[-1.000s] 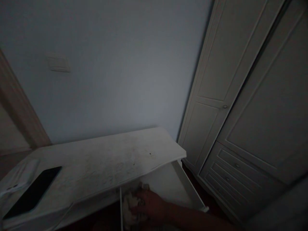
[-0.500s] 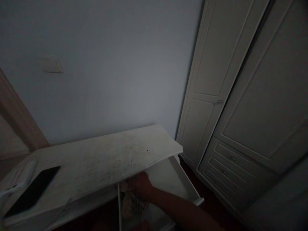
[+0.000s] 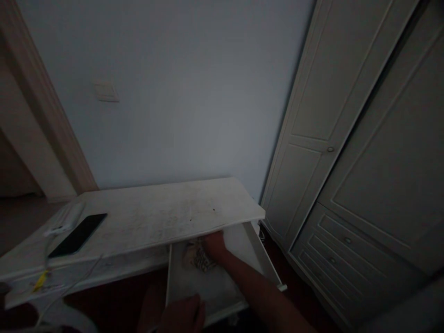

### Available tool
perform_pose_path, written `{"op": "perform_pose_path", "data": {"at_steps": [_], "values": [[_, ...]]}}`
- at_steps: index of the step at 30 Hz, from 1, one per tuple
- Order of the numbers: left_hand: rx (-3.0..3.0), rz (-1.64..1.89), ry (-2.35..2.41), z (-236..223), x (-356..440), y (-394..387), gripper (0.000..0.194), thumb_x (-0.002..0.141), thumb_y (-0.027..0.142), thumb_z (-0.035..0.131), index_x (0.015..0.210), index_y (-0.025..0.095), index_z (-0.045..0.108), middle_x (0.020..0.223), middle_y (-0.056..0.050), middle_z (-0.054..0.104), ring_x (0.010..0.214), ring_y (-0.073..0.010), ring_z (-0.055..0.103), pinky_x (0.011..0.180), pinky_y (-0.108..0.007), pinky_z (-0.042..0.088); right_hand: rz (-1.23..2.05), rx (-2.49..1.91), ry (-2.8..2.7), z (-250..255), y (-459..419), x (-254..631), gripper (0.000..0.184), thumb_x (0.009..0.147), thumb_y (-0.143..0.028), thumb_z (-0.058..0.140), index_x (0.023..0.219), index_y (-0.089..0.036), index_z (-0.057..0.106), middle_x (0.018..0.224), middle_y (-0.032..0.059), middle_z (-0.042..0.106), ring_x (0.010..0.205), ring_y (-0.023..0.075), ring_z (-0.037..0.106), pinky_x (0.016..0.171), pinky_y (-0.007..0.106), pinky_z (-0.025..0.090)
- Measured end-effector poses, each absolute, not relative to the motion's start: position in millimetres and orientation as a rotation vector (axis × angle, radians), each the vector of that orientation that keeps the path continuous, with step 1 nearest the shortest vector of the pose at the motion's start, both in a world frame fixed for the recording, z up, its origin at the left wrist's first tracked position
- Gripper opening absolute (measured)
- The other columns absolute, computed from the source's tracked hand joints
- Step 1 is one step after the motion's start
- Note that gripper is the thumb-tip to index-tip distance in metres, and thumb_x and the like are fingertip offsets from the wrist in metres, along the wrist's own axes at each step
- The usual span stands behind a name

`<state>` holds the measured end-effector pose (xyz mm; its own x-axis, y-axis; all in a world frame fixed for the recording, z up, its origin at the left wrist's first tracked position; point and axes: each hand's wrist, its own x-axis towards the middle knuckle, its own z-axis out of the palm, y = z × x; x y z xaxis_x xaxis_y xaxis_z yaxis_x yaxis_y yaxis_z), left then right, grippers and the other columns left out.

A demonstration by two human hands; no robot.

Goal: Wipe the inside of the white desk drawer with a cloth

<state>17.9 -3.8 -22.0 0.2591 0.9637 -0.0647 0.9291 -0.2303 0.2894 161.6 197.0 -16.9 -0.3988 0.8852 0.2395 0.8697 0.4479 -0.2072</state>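
A white drawer [image 3: 249, 259] is pulled out from under the desk top. Inside it, toward the back left, lies a crumpled cloth [image 3: 199, 259], pale pinkish with a dark-and-light pattern. My right hand [image 3: 215, 245] reaches in over the drawer front and is closed on the cloth's right side, its fingertips partly hidden. My left hand [image 3: 183, 313] is low at the drawer's front left corner, over the front edge. Dim light and the view leave its fingers unclear, so I cannot tell whether it grips the drawer.
On the scuffed white desk [image 3: 156, 208], a dark phone [image 3: 79, 235] and a white device [image 3: 65, 219] with a cable lie at the left. A yellow tag [image 3: 40, 281] hangs by the desk front. A white wardrobe [image 3: 305, 152] stands at the right, and a light switch [image 3: 106, 91] is on the wall.
The view has shifted, showing more of the drawer and desk front. The cloth lies more bunched beside my right hand, away from the drawer's front. My left hand has come further into view.
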Motion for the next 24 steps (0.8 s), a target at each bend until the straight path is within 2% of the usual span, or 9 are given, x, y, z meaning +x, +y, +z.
{"op": "perform_pose_path", "data": {"at_steps": [4, 9, 11, 16, 19, 22, 24], "values": [[2.252, 0.172, 1.764, -10.2, 17.0, -6.9, 0.040, 0.108, 0.035, 0.037, 0.112, 0.030, 0.076, 0.113, -0.006, 0.083, 0.105, -0.0243, 0.078, 0.094, -0.034, 0.055, 0.042, -1.654, -2.314, -5.4, 195.0, 223.3, 0.040, 0.095, -0.016, 0.055, 0.128, -0.018, 0.077, 0.133, 0.0193, 0.072, 0.129, 0.0341, 0.062, 0.111, 0.048, 0.047], [2.245, 0.097, 1.763, 5.3, 23.4, -10.4, 0.046, 0.110, 0.032, 0.031, 0.114, 0.028, 0.077, 0.119, -0.008, 0.081, 0.110, -0.0258, 0.077, 0.097, -0.037, 0.055, 0.000, -1.832, -2.170, 3.9, 187.6, 280.4, 0.058, 0.095, -0.014, 0.054, 0.152, -0.020, 0.060, 0.156, 0.0209, 0.053, 0.144, 0.0366, 0.047, 0.115, 0.051, 0.042], [2.254, 0.079, 1.782, 7.9, 25.6, -11.1, 0.045, 0.110, 0.031, 0.032, 0.117, 0.028, 0.076, 0.121, -0.008, 0.081, 0.112, -0.0257, 0.076, 0.099, -0.037, 0.054, 0.010, -1.863, -2.130, 5.0, 187.3, 283.6, 0.060, 0.094, -0.016, 0.058, 0.153, -0.020, 0.057, 0.158, 0.0210, 0.050, 0.145, 0.0377, 0.046, 0.114, 0.051, 0.044], [2.265, 0.074, 1.767, 10.3, 27.8, -9.5, 0.044, 0.110, 0.030, 0.032, 0.118, 0.027, 0.075, 0.120, -0.008, 0.081, 0.111, -0.0243, 0.076, 0.097, -0.035, 0.054, 0.079, -1.810, -2.113, 1.1, 188.7, 248.5, 0.055, 0.090, -0.017, 0.061, 0.146, -0.014, 0.062, 0.151, 0.0240, 0.056, 0.141, 0.0398, 0.049, 0.116, 0.054, 0.042], [2.230, 0.070, 1.759, 15.5, 29.8, -9.4, 0.042, 0.109, 0.029, 0.033, 0.114, 0.026, 0.075, 0.114, -0.007, 0.082, 0.106, -0.0244, 0.077, 0.093, -0.034, 0.054, 0.164, -1.602, -2.254, -4.4, 178.5, 206.9, 0.056, 0.090, -0.022, 0.066, 0.145, -0.021, 0.063, 0.148, 0.0186, 0.060, 0.139, 0.0371, 0.052, 0.117, 0.052, 0.040], [2.206, 0.070, 1.808, 20.2, 31.6, -11.6, 0.041, 0.108, 0.028, 0.035, 0.110, 0.026, 0.076, 0.112, -0.007, 0.082, 0.105, -0.0249, 0.078, 0.091, -0.035, 0.054, 0.274, -1.321, -2.434, -10.9, 161.6, 155.5, 0.061, 0.087, -0.033, 0.073, 0.147, -0.031, 0.061, 0.151, 0.0101, 0.059, 0.137, 0.0310, 0.054, 0.114, 0.045, 0.044], [2.228, 0.059, 1.824, 19.7, 31.4, -12.8, 0.040, 0.108, 0.027, 0.037, 0.110, 0.027, 0.077, 0.110, -0.008, 0.083, 0.103, -0.0259, 0.078, 0.090, -0.035, 0.055, 0.338, -1.161, -2.506, -14.1, 152.7, 125.8, 0.070, 0.082, -0.037, 0.078, 0.149, -0.030, 0.058, 0.154, 0.0108, 0.056, 0.137, 0.0313, 0.054, 0.110, 0.044, 0.047]]}}
